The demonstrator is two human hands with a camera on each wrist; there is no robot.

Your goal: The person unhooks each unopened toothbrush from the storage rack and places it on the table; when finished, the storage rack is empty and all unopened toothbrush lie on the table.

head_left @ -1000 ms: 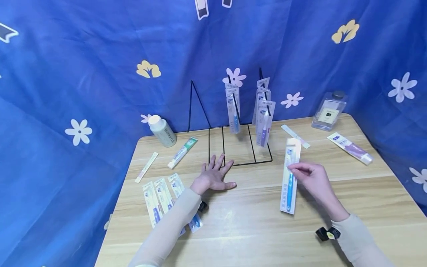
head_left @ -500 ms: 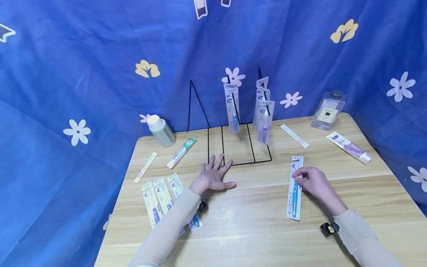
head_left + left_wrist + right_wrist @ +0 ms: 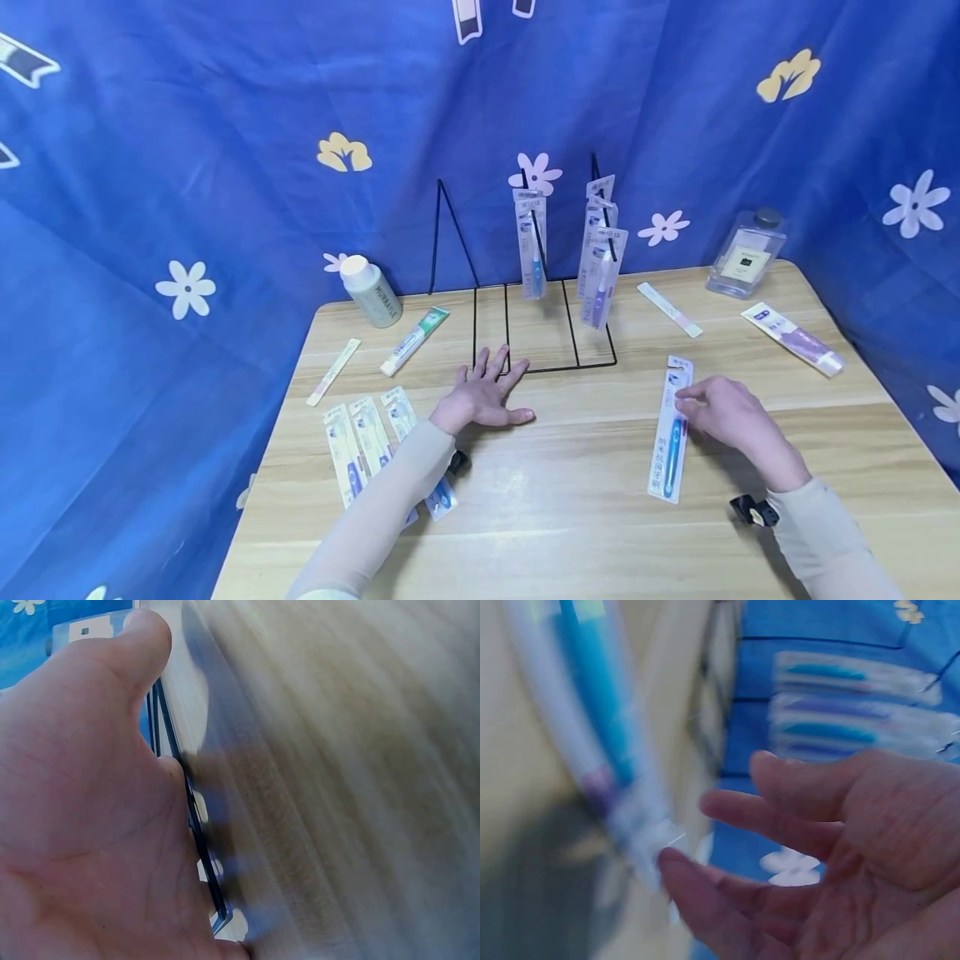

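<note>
Near the table's [image 3: 570, 517] left edge lie three packaged toothbrushes [image 3: 344, 450], partly behind the sleeve [image 3: 397, 492]. By the back left corner are a white-capped bottle [image 3: 372, 292] and a green-ended toothpaste tube [image 3: 415, 341]. The left hand [image 3: 487, 402] rests with spread fingers at the front of a black wire rack [image 3: 562, 369], holding nothing. Toward the right edge, a blue packaged toothbrush [image 3: 671, 429] lies beside the right hand [image 3: 729, 413], its grip loose, fingers apart, at the package's right side. Beyond, near that edge, lies a purple-and-white toothpaste tube [image 3: 792, 338].
</note>
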